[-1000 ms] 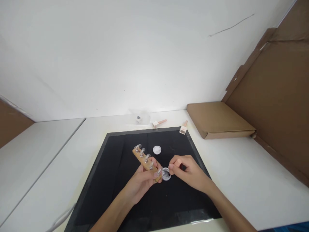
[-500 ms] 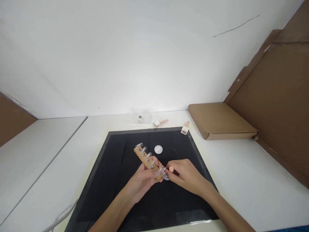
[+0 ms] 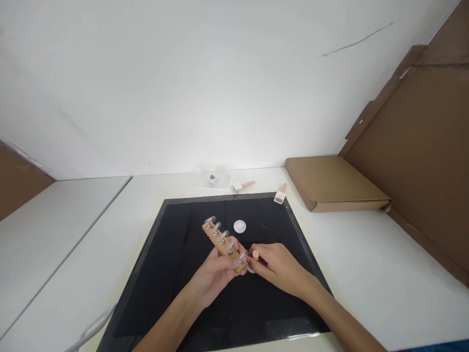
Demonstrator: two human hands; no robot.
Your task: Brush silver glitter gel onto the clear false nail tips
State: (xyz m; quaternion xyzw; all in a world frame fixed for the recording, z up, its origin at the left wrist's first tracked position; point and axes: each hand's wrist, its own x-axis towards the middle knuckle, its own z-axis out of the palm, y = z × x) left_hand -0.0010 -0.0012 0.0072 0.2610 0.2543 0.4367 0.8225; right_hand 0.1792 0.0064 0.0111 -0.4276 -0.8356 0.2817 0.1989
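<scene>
My left hand (image 3: 217,272) is closed around the lower end of a wooden display stand (image 3: 217,238), which slants up to the left. Several clear false nail tips (image 3: 224,235) stand on it on small silver mounts. Between the fingers of my right hand (image 3: 281,266) is a nail polish brush, its peach cap (image 3: 255,254) sticking up. The bristle end is hidden by the fingers beside the lowest nail tip (image 3: 242,257). Below the right fingertips, a small round white jar (image 3: 251,269) is mostly covered. A white round lid (image 3: 240,226) lies on the black mat (image 3: 194,303).
Behind the mat are two polish bottles with peach caps, one lying (image 3: 238,187) and one at the mat's right corner (image 3: 280,196). A clear tray (image 3: 222,180) holds a small silver piece. A flat cardboard box (image 3: 333,181) stands right; a white cable (image 3: 91,328) lies left.
My right hand has moved slightly left with the brush, closer to the lowest nail tip. More of the white jar is covered now. The left hand and stand have hardly moved.
</scene>
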